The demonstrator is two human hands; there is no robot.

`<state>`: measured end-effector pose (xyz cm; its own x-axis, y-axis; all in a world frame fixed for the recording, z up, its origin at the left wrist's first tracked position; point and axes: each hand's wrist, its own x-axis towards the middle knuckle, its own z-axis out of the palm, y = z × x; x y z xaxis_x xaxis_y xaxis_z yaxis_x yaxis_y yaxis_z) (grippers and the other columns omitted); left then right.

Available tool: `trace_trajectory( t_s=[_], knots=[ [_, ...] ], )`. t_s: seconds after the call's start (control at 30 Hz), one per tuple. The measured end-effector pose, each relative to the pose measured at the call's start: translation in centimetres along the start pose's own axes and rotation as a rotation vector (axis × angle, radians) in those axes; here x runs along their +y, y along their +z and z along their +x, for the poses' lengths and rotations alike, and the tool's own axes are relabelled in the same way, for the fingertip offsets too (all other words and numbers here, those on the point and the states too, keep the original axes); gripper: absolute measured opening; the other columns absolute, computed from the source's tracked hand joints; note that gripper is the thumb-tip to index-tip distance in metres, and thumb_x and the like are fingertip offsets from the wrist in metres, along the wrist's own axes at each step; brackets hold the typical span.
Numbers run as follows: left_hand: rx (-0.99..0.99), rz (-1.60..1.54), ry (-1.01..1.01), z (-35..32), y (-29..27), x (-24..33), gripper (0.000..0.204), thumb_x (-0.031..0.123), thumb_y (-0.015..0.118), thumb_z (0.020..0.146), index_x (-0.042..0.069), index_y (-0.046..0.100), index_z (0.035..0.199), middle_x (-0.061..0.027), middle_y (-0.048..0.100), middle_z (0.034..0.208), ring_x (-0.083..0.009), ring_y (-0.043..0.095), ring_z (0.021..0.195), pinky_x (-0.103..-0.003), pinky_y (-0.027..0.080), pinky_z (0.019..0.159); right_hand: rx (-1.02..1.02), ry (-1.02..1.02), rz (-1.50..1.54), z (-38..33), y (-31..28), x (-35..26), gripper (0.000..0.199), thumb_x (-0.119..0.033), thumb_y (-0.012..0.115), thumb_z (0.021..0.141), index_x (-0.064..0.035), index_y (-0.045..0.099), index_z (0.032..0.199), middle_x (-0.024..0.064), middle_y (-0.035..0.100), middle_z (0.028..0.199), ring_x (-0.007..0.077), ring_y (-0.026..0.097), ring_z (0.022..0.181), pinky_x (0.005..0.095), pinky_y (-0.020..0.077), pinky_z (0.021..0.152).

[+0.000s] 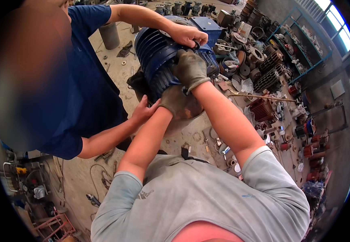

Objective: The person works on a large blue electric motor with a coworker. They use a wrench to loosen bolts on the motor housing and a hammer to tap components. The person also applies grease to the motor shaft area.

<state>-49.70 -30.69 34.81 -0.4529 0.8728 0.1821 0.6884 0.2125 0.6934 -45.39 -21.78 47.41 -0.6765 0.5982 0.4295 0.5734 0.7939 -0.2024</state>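
Note:
A large blue electric motor [152, 50] with cooling fins stands in front of me, a blue terminal box [206, 29] on its far right side. My right hand [192, 69], in a dirty grey-green glove, is closed against the motor's near right part; what its fingers grip is hidden. Lower down, my left hand [175, 101], gloved too, rests at the motor's near end, its fingers hard to make out. A co-worker's bare hand [188, 35] holds a small dark part on top of the motor. That person's other hand [144, 111] touches my left wrist.
The co-worker in a dark blue shirt [90, 80] leans in from the left. Motor parts and castings [259, 60] crowd the floor at right, before a blue shelf rack [300, 44]. A grey cylinder [109, 36] stands behind. A cable [96, 171] lies at lower left.

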Motion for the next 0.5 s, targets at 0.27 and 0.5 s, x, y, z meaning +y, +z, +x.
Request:
trace_trajectory(
  t_s=[0.27,0.5],
  knots=[
    [-0.217,0.053,0.062,0.4,-1.3,-0.4,0.05,0.043,0.077,0.08,0.013,0.075,0.12,-0.0225,0.074,0.12,-0.0422,0.07,0.114,-0.051,0.056,0.098,0.132,0.0,-0.116,-1.3,1.7,-0.8,0.011,-0.014,0.069,0.085,-0.0113,0.076,0.093,0.0166,0.071,0.101,0.0339,0.073,0.098,0.0457,0.0583,0.085],
    [-0.187,0.08,0.24,1.4,0.7,-3.0,0.076,0.052,0.073,0.086,0.013,0.055,0.149,-0.0225,0.063,0.143,-0.0391,0.063,0.13,-0.048,0.051,0.108,0.178,0.132,-0.067,-1.9,2.1,-1.1,0.021,-0.023,0.077,0.081,-0.0132,0.075,0.099,0.0153,0.069,0.106,0.0348,0.071,0.101,0.0462,0.0567,0.088]
  ],
)
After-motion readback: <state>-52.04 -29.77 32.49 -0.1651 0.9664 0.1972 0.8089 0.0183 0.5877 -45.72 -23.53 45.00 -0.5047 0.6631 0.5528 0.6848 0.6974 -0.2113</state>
